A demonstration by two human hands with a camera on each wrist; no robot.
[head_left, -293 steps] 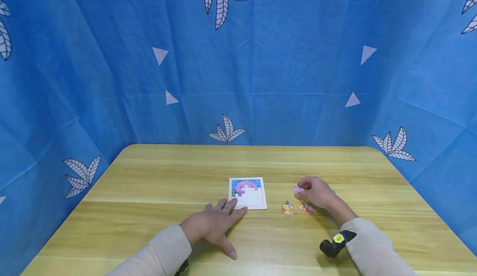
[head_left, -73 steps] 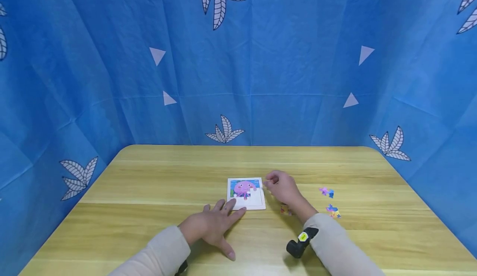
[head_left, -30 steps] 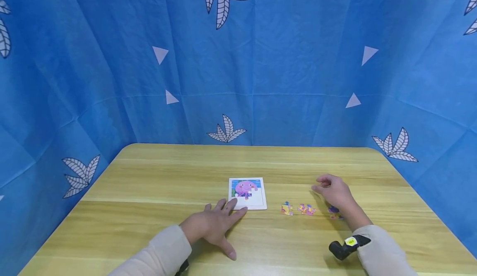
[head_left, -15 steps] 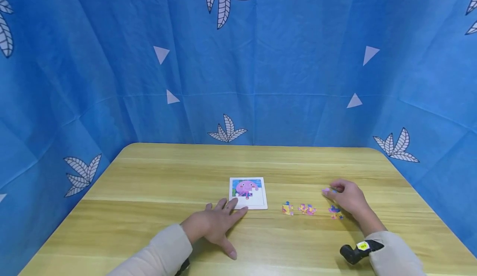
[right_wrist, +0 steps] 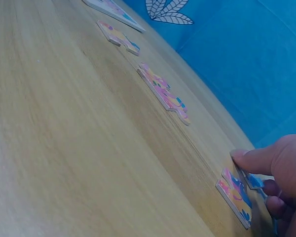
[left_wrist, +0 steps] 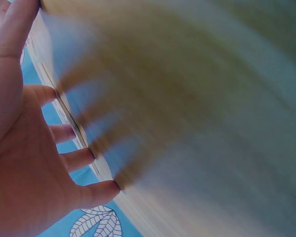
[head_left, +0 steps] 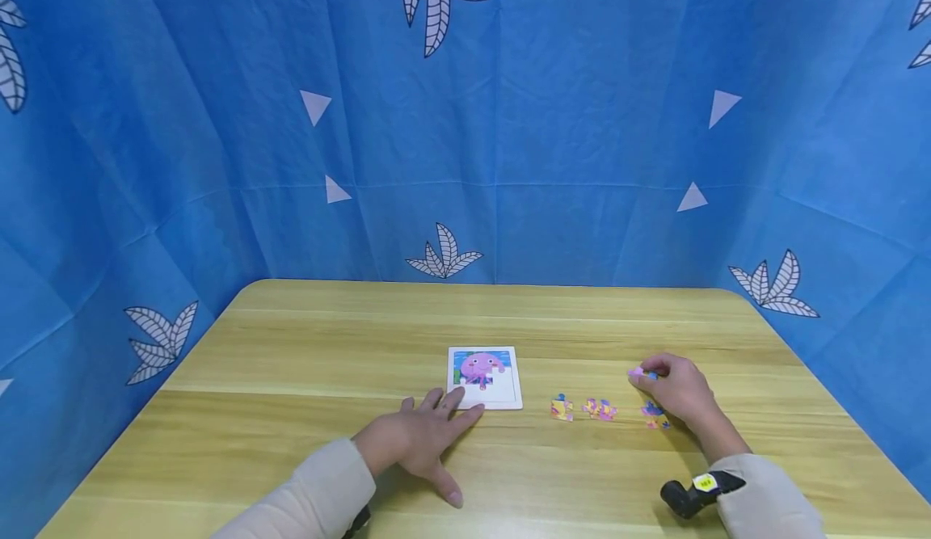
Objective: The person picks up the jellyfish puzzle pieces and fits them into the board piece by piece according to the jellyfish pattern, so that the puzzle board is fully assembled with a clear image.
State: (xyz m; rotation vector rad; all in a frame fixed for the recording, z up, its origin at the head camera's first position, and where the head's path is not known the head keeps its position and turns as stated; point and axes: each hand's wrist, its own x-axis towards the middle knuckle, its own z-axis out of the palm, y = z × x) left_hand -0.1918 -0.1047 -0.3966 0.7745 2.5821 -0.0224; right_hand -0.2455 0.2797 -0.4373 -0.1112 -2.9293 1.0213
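On the table lies a white square puzzle board with a pink octopus picture in its upper part and bare white below and at the right. My left hand is spread flat, its fingertips touching the board's lower left edge. At the right, my right hand pinches a pink and blue puzzle piece between thumb and fingers, low over the table; in the right wrist view the piece's blue part shows beyond the thumb. A blue, pink and yellow piece lies just below that hand.
Between the board and my right hand lie a yellow piece and a pink and yellow piece or pieces. A blue patterned curtain stands behind and beside the wooden table.
My right hand has moved right from near the board and, over the last second, down onto the pink and blue piece, which it now pinches. My left hand has stayed in place.
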